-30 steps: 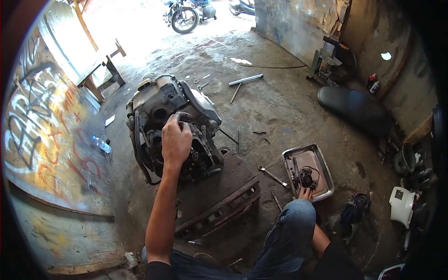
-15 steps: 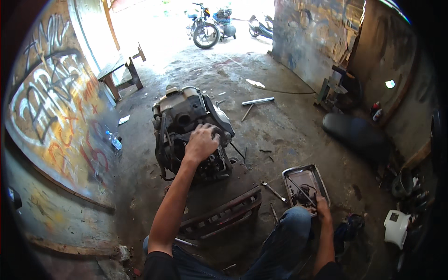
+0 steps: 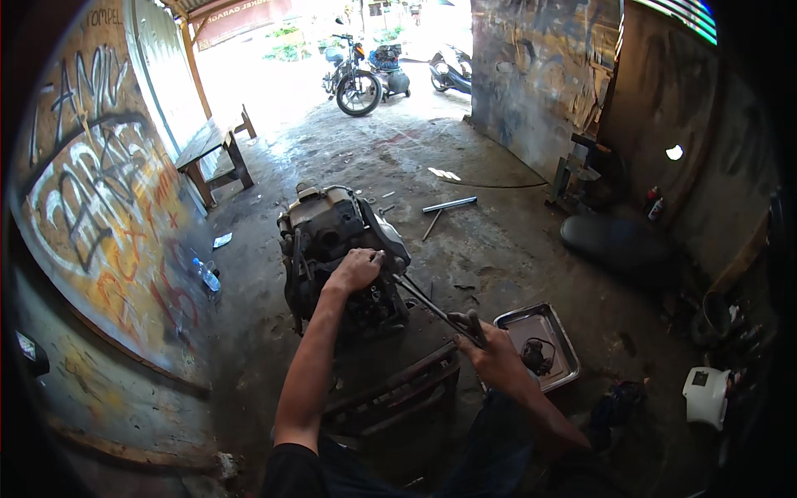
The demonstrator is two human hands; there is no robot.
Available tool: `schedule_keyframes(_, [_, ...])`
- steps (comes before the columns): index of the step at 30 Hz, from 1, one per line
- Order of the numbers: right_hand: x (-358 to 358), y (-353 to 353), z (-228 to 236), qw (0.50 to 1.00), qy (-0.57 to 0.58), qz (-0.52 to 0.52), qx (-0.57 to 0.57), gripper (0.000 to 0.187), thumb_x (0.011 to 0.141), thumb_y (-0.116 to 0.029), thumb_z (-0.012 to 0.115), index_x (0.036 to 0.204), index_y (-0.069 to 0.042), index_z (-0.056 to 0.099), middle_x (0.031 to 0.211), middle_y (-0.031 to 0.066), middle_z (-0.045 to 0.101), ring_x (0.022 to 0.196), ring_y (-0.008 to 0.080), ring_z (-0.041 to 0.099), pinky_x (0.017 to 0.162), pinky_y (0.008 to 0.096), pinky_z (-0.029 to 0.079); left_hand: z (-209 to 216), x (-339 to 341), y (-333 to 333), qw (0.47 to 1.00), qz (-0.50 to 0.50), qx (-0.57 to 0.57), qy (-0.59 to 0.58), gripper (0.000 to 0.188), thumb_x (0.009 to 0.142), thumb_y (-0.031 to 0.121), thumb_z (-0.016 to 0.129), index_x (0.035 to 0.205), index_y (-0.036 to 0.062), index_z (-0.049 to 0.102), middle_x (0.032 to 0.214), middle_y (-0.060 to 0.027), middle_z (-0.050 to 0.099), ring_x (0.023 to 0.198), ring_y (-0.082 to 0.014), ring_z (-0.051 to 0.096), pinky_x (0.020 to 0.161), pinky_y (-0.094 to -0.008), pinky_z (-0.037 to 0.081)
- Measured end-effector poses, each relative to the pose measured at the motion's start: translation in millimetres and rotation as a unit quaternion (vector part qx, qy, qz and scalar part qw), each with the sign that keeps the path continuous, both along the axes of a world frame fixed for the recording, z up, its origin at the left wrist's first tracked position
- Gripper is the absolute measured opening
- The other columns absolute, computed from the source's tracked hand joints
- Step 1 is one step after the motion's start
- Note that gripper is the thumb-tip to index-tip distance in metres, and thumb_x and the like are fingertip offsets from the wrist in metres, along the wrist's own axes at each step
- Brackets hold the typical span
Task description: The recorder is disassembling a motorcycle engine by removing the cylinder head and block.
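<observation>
A dark, greasy motorcycle engine (image 3: pixel 320 228) stands on the floor ahead of me. Over its near right side lies my left hand (image 3: pixel 357 270), fingers curled; whatever they grip there is hidden. My right hand (image 3: pixel 491 357) is closed round the dark handle of a long-shafted T-handle wrench (image 3: pixel 432 307). The shaft slants up and left, its far end at the engine's right side close to my left fingers. Below and right of my right hand is a shallow metal tray (image 3: pixel 564 344) with a dark part (image 3: pixel 538 355) in it.
A slotted dark red rack (image 3: pixel 398 394) lies in front of my knees. Beyond the engine is a metal T-shaped tool (image 3: pixel 448 204). A black motorcycle seat (image 3: pixel 618 241) and a white cover (image 3: pixel 706 402) lie right. A bench (image 3: pixel 212 158) and a bottle (image 3: pixel 206 274) stand left.
My right hand has come up and left from the tray with the T-handle wrench, bringing its tip to the engine. My left hand's fingers have curled in at the engine's right side.
</observation>
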State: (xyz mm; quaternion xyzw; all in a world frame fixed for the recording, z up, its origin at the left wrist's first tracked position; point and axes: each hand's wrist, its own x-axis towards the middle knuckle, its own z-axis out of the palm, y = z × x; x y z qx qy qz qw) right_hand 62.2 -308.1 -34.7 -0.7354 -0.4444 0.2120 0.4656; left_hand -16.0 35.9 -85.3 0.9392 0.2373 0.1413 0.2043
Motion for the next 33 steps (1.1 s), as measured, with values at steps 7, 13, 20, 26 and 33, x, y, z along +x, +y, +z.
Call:
schedule_keyframes(7, [-5.7,10.4,-8.3,0.999,0.005,-0.002,0.032,0.033,0.095,-0.016,0.062,0.124,0.000,0.060,0.091,0.0231,0.068,0.085,0.0319,0.068,0.076,0.0388,0.050,7.3,0.7,-2.2,0.999,-0.003,-0.039,-0.005,0.041,0.101,0.030,0.046,0.096,-0.0024,0.070,0.099,-0.0254,0.068,0.102,-0.0421,0.062,0.089,-0.0457,0.050])
schedule_keyframes(13, [-11.9,22.5,-8.8,1.000,0.007,0.011,0.025,0.033,0.097,-0.015,0.058,0.127,-0.002,0.060,0.087,0.0132,0.066,0.074,0.0187,0.062,0.069,0.0328,0.049,10.1,-3.5,-5.1,0.999,0.032,-0.032,0.004,0.040,0.098,0.034,0.053,0.102,-0.0015,0.071,0.103,-0.0253,0.068,0.104,-0.0394,0.064,0.092,-0.0438,0.051])
schedule_keyframes(20, [-8.9,34.0,21.1,0.777,0.620,-0.031,0.103,0.020,0.099,-0.009,0.050,0.118,-0.007,0.055,0.076,-0.0005,0.048,0.054,0.0059,0.038,0.046,0.0216,0.030,8.5,-1.0,-12.8,0.997,0.020,-0.068,-0.024,0.039,0.093,0.037,0.057,0.102,0.0021,0.074,0.106,-0.0250,0.068,0.105,-0.0394,0.064,0.096,-0.0453,0.049])
schedule_keyframes(26, [-25.6,40.1,33.9,0.923,0.384,0.016,0.000,0.036,0.098,-0.014,0.054,0.132,-0.003,0.050,0.078,0.0038,0.051,0.059,0.0093,0.048,0.050,0.0250,0.037,1.6,-7.0,-0.7,0.999,0.023,-0.033,0.018,0.046,0.086,0.044,0.065,0.101,0.0008,0.074,0.103,-0.0259,0.069,0.104,-0.0389,0.065,0.096,-0.0444,0.050])
schedule_keyframes(33, [-52.1,28.8,7.9,0.946,0.322,-0.031,-0.001,0.035,0.099,-0.016,0.053,0.133,-0.005,0.051,0.076,0.0016,0.052,0.062,0.0092,0.050,0.057,0.0270,0.041,5.9,0.0,-7.0,0.998,0.028,-0.052,0.008,0.051,0.085,0.047,0.066,0.097,-0.0020,0.073,0.104,-0.0276,0.068,0.104,-0.0403,0.065,0.096,-0.0451,0.050])
